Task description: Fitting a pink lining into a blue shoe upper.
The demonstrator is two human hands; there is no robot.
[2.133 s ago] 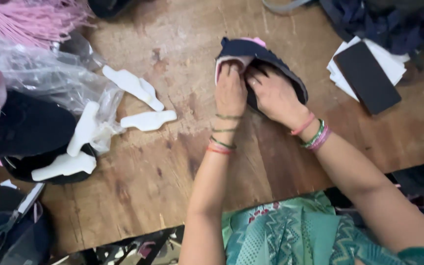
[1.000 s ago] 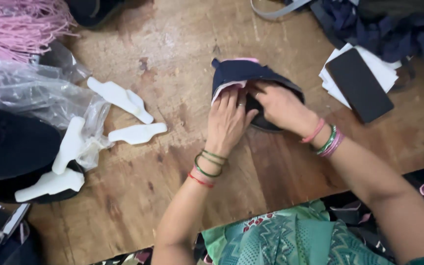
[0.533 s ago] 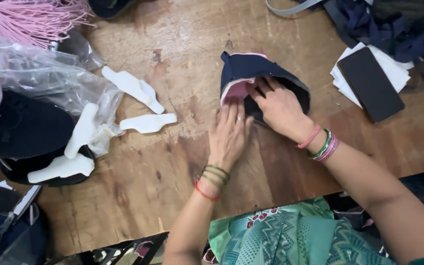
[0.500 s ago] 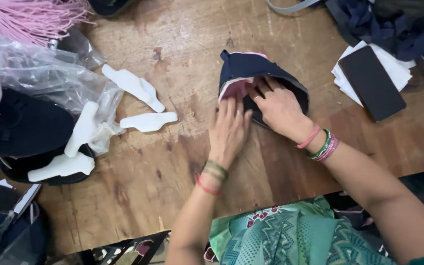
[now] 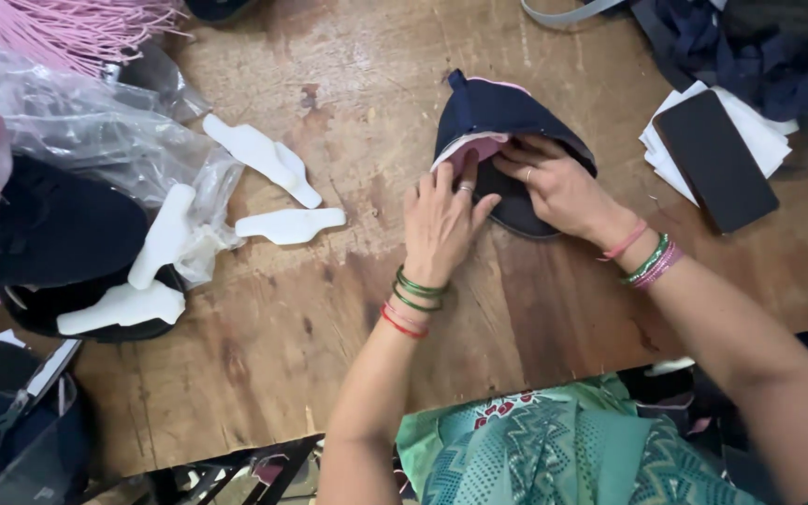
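- My left hand [image 5: 441,220] is pressing flat, fingers spread, on the navy shoe upper [image 5: 502,117] lying on the wooden table [image 5: 329,318].
- My right hand [image 5: 558,187] is pinching its pink lining [image 5: 474,150], half tucked; the edge is still showing.

We see bare table [image 5: 264,374] open near us; white cutouts [image 5: 278,196], plastic bags [image 5: 77,131] crowd left; black slab [image 5: 714,159] on papers blocks right.

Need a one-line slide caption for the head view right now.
Both hands, left hand and right hand, press a navy, pink-lined fabric piece on a wooden table.
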